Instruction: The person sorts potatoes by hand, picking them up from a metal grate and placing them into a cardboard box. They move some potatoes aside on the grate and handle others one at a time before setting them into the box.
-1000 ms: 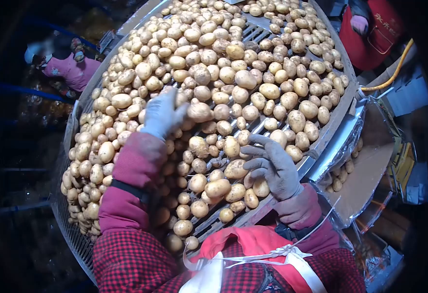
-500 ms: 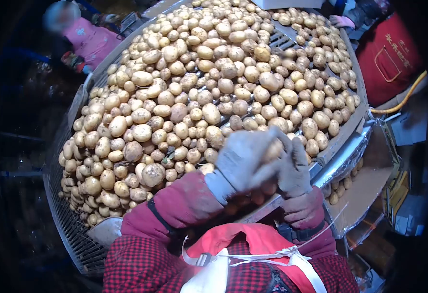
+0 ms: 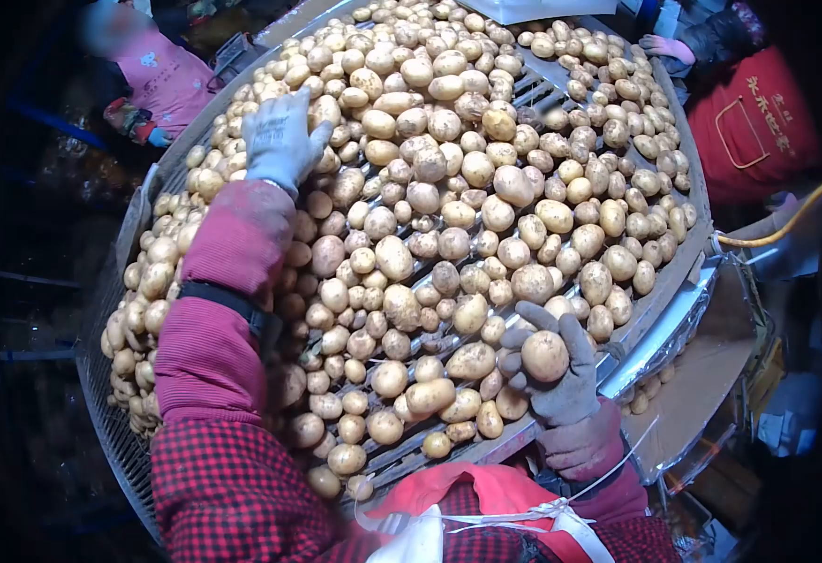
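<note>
Tan potato point(image 3: 545, 357) at four o'clock, fingers of right hand point(image 3: 563, 400) curled round it; likely firm, lightish, easily bruised; cup at widest girth. Left hand point(image 3: 278, 143), between ten and eleven o'clock, shows its back: cannot tell whether fingers grip.

We read yellow Chinese characters point(image 3: 769, 114) on the red apron point(image 3: 746, 131), seemingly starting 永; print on the left glove point(image 3: 279, 139), too blurred for us.

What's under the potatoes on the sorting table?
Dark slats with gaps between them show where the potatoes thin out. Elsewhere the heap covers the surface; what lies beneath the potatoes around the left hand can't be seen.
</note>
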A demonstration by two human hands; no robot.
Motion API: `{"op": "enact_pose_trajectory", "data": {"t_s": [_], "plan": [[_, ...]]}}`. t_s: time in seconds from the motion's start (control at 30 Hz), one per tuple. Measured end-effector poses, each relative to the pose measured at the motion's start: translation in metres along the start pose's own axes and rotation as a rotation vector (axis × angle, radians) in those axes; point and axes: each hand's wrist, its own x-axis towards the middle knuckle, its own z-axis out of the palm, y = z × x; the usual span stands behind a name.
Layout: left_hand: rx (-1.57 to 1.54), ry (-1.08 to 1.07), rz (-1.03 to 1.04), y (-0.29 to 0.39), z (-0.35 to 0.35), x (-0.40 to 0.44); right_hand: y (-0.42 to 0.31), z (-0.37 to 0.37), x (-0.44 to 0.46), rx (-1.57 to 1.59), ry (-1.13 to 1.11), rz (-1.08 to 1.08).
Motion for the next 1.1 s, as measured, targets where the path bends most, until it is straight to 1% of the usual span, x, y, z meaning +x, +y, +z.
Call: {"op": "enact_pose_trajectory", "data": {"t_s": [0.03, 0.1, 0.17, 0.23, 0.3, 0.37, 0.4, 0.43, 0.5, 0.53, 0.57, 0.63, 0.7, 0.73, 0.77, 0.83, 0.9, 0.93, 0.97, 1.03, 1.07, 1.1], "plan": [[-0.016, -0.097, 0.041, -0.002, 0.008, 0.014, 0.001, -0.002, 0.001, -0.012, -0.006, 0.004], [-0.052, -0.503, -0.015, 0.014, 0.001, 0.035, 0.0, -0.003, 0.002, 0.011, 0.015, 0.029], [0.052, -0.416, 0.047, 0.027, 0.023, 0.036, -0.001, -0.004, 0.002, 0.069, 0.006, 0.052], [0.128, -0.29, 0.043, 0.042, 0.033, 0.024, 0.0, -0.004, 0.002, 0.121, 0.008, 0.052], [0.13, -0.331, 0.022, 0.045, 0.032, 0.016, 0.0, -0.007, 0.005, 0.215, -0.058, 0.068], [0.117, -0.3, 0.146, 0.038, 0.032, 0.008, 0.001, -0.009, 0.006, 0.24, -0.066, 0.055], [0.064, -0.208, 0.202, 0.03, 0.042, 0.002, 0.002, -0.009, 0.005, 0.265, -0.076, 0.045], [0.007, -0.218, 0.225, 0.027, 0.037, -0.004, 0.002, -0.008, 0.005, 0.266, -0.087, 0.04], [-0.078, -0.168, 0.262, 0.02, 0.028, -0.014, 0.0, -0.005, 0.005, 0.153, -0.08, 0.013], [-0.086, -0.048, 0.281, 0.022, 0.016, -0.023, -0.002, -0.004, 0.002, 0.141, -0.136, -0.017], [-0.081, -0.045, 0.28, 0.023, 0.004, -0.034, -0.002, -0.004, 0.0, 0.141, -0.142, -0.018], [-0.376, 0.004, 0.416, 0.035, -0.035, -0.057, 0.003, -0.01, 0.001, 0.017, -0.094, -0.1], [-0.481, -0.438, 0.315, 0.059, -0.073, -0.092, 0.007, -0.016, 0.002, -0.078, -0.067, -0.166], [-0.501, -0.6, 0.328, 0.071, -0.077, -0.11, 0.004, -0.016, 0.004, -0.071, -0.031, -0.099], [-0.52, -0.763, 0.336, 0.084, -0.074, -0.13, 0.004, -0.017, 0.004, -0.041, -0.015, -0.094], [-0.336, -0.394, 0.241, 0.123, -0.078, -0.179, 0.007, -0.018, 0.008, 0.029, 0.014, -0.089], [-0.462, -0.207, 0.253, 0.14, -0.059, -0.2, 0.005, -0.014, 0.008, 0.034, 0.022, -0.099], [-0.604, -0.207, 0.261, 0.144, -0.076, -0.201, 0.005, -0.012, 0.008, 0.027, 0.022, -0.106], [-0.586, -0.232, 0.268, 0.151, -0.089, -0.205, 0.004, -0.008, 0.008, 0.034, 0.052, -0.111], [-0.667, -0.37, 0.417, 0.139, -0.108, -0.206, 0.005, -0.009, 0.008, 0.039, 0.073, -0.113], [-0.76, -0.292, 0.51, 0.128, -0.096, -0.204, 0.006, -0.016, 0.011, -0.042, 0.045, -0.142], [-0.965, -0.3, 0.411, 0.116, -0.088, -0.198, 0.007, -0.019, 0.011, -0.081, 0.031, -0.155]]}}
